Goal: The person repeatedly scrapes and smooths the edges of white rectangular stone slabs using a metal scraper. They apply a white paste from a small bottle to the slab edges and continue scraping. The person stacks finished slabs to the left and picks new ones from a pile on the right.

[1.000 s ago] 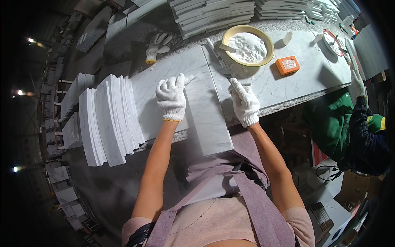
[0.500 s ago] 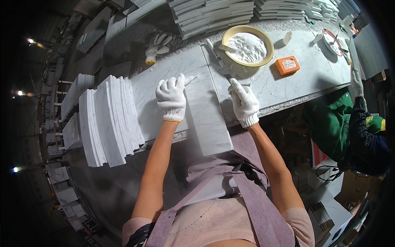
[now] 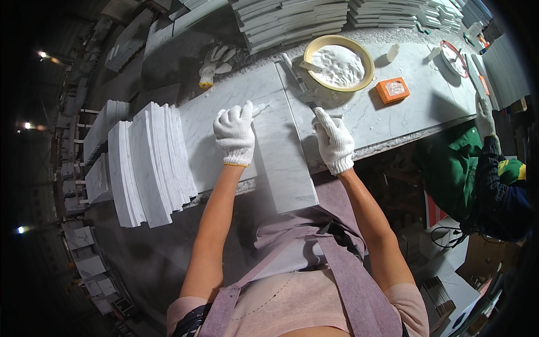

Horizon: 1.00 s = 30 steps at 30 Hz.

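Note:
A long white marble tile (image 3: pixel 286 163) with grey veins lies in front of me, its near end sticking out past the bench edge. My left hand (image 3: pixel 234 135), in a white knit glove, is closed at the tile's left edge with curled fingers, its thumb side reaching over the surface. On the tile's right side is my right hand (image 3: pixel 333 140), gloved alike and closed around a small tool (image 3: pixel 311 105). Only a dark piece of that tool shows past the fingers, so its kind is hidden. A flat-bladed scraper (image 3: pixel 294 72) lies just beyond.
A yellow-rimmed bowl (image 3: pixel 367 72) of white paste stands beyond my right hand, near an orange box (image 3: pixel 393 90) and small bottle (image 3: pixel 393 53). Upright tiles (image 3: pixel 154 163) stand left; stacked tiles (image 3: pixel 289 22) lie behind. A spare glove (image 3: pixel 215 66) lies far left. A co-worker's gloved hand (image 3: pixel 484 115) is at right.
My hands and the tile hold nearly the same place. At the far right, the co-worker's gloved hand has shifted slightly, and an orange patch now shows beside the slab there.

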Motion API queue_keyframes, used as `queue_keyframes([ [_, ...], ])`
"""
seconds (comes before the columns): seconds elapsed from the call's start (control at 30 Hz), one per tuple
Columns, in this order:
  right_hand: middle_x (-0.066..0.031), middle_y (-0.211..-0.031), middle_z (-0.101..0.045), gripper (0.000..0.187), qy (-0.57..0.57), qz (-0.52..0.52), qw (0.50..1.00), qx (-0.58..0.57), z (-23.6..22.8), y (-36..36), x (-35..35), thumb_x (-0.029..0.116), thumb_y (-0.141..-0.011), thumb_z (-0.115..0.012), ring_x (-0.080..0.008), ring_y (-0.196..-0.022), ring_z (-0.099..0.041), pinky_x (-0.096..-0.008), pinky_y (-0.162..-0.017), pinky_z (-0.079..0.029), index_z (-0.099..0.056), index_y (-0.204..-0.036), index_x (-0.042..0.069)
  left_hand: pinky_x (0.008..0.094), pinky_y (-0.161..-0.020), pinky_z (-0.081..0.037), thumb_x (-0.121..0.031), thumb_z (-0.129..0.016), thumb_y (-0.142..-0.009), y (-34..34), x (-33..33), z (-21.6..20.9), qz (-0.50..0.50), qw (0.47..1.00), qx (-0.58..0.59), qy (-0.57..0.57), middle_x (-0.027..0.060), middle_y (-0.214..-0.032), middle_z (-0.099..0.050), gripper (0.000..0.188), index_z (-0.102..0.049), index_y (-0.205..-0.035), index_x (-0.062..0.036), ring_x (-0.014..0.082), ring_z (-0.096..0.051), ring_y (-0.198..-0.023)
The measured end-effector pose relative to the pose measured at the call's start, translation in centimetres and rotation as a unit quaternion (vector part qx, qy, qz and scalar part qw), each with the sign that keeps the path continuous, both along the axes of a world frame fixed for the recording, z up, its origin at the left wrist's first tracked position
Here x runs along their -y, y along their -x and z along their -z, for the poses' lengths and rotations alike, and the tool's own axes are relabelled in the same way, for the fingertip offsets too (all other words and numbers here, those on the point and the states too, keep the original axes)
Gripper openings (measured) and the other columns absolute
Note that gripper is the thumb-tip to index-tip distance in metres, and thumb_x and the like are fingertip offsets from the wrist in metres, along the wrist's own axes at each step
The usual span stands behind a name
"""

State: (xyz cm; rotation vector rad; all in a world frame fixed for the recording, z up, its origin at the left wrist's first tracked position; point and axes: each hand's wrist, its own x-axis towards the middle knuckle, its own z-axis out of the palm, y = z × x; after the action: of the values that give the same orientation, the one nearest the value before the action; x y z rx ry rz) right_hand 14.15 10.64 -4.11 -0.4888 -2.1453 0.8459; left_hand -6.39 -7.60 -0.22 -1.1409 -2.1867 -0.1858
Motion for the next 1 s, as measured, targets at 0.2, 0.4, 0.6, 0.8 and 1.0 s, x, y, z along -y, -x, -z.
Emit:
queue_keyframes([
  [0.2,-0.0073,-0.094,-0.073,0.049,0.009,0.000,1.000,0.006,-0.1,0.1,-0.1,-0.003,-0.091,-0.068,-0.0264,-0.084,-0.070,-0.0366,-0.076,-0.057,-0.067,-0.138,0.012,0.0448,-0.084,-0.054,-0.016,-0.085,-0.075,-0.4,0.1,0.7,-0.037,0.998,0.058,-0.001,0.0037,-0.102,-0.070,0.048,-0.074,-0.122,-0.0205,0.0290,-0.066,-0.094],
  [0.4,-0.0085,-0.094,-0.071,0.045,-0.021,0.011,1.000,-0.013,-0.2,0.3,0.1,-0.002,-0.090,-0.069,-0.0273,-0.084,-0.070,-0.0377,-0.072,-0.057,-0.069,-0.133,0.010,0.0475,-0.093,-0.054,-0.014,-0.082,-0.082,-0.8,1.4,2.0,-0.062,0.959,0.211,-0.178,0.0089,-0.115,-0.070,0.043,-0.071,-0.124,-0.0149,0.0328,-0.067,-0.105],
  [0.6,-0.0154,-0.107,-0.073,0.047,0.019,-0.032,0.999,-0.018,-0.4,-0.2,-0.1,-0.004,-0.094,-0.067,-0.0286,-0.096,-0.071,-0.0377,-0.089,-0.056,-0.067,-0.140,0.005,0.0396,-0.089,-0.056,-0.015,-0.079,-0.090,2.5,3.9,3.1,-0.133,0.739,0.488,-0.444,0.0131,-0.112,-0.072,0.039,-0.068,-0.126,-0.0072,0.0250,-0.070,-0.102],
  [0.8,-0.0170,-0.113,-0.072,0.051,0.047,-0.056,0.997,-0.022,-1.4,-0.8,0.0,-0.004,-0.094,-0.063,-0.0293,-0.095,-0.070,-0.0374,-0.088,-0.056,-0.063,-0.145,0.004,0.0408,-0.087,-0.055,-0.024,-0.079,-0.088,5.1,7.9,3.7,-0.190,0.794,0.421,-0.395,0.0139,-0.108,-0.074,0.037,-0.067,-0.118,-0.0061,0.0268,-0.071,-0.097],
  [1.0,-0.0076,-0.103,-0.076,0.071,-0.011,-0.017,0.997,-0.078,-1.9,-0.4,0.2,-0.014,-0.085,-0.059,-0.0218,-0.081,-0.068,-0.0344,-0.075,-0.058,-0.059,-0.150,0.012,0.0470,-0.085,-0.054,-0.027,-0.081,-0.085,5.5,9.3,4.7,-0.220,0.834,0.377,-0.338,0.0164,-0.101,-0.072,0.037,-0.069,-0.112,-0.0053,0.0340,-0.069,-0.096],
])
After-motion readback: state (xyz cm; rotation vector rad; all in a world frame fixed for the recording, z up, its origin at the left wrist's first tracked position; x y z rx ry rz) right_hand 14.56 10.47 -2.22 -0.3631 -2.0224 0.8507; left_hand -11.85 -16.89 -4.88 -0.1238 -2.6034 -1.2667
